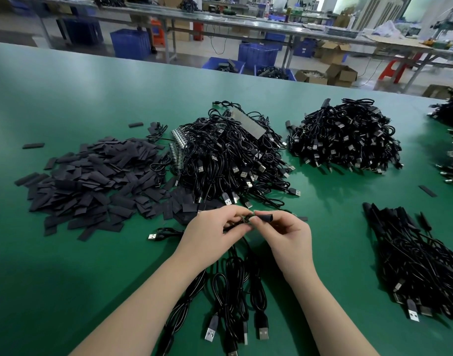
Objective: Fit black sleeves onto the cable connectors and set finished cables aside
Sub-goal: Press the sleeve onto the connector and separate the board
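Note:
My left hand (215,228) pinches the small connector end (246,220) of a black cable just above the green table. My right hand (284,235) pinches a black sleeve (265,217), its open end right at that connector. Several black cables (235,291) with USB plugs trail from under my hands toward me. A heap of flat black sleeves (91,183) lies to the left. A pile of cables (233,155) sits behind my hands. Sleeved cables (413,260) lie in a bundle at the right.
A second large cable pile (346,134) stands at the back right, and more cables (451,140) reach the right edge. Loose sleeves (428,190) lie scattered on the green table (66,278). Beyond the table's far edge are benches, blue crates and cardboard boxes.

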Motion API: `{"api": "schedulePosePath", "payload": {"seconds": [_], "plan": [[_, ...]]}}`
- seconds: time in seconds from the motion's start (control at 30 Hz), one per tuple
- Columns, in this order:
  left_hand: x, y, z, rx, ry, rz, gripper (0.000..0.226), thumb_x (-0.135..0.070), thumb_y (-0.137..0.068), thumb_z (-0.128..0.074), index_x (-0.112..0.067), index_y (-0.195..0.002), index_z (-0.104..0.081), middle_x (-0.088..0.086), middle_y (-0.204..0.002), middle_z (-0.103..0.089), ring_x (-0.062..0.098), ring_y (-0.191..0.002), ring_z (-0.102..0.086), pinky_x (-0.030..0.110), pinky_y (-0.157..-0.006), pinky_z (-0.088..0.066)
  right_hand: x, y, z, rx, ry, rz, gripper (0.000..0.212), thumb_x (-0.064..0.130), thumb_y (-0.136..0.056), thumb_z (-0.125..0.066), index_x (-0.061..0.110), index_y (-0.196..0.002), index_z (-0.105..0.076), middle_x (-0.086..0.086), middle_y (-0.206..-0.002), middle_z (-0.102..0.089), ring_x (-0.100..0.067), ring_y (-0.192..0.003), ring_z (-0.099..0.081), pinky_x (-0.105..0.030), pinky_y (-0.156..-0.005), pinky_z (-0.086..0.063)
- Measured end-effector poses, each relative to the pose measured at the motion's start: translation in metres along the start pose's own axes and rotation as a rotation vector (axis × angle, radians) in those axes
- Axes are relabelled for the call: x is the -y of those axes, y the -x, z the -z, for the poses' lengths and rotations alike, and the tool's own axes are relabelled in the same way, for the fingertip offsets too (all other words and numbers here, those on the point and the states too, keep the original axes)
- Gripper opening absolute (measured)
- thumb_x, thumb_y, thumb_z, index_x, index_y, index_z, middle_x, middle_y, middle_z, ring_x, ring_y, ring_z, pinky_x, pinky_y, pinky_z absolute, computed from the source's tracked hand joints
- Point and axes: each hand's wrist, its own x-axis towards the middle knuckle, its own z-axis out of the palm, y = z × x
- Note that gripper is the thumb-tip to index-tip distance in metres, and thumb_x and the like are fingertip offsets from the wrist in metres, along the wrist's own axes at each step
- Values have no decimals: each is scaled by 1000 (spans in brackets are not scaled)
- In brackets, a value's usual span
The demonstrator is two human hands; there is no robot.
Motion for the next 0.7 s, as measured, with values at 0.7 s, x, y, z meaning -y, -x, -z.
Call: {"api": "schedulePosePath", "payload": {"seconds": [0.7], "plan": [[0, 0, -1, -35, 41, 24, 28, -42, -88, -63, -50, -115, -60, -21, -102, -70, -7, -98, -62, 33, -84, -56, -1, 2, -1, 9, 69, 8, 23, 6, -77, -82, 27, -86, -77, 18, -91, -76, -4, -80, -69, -13, -73, -51]]}}
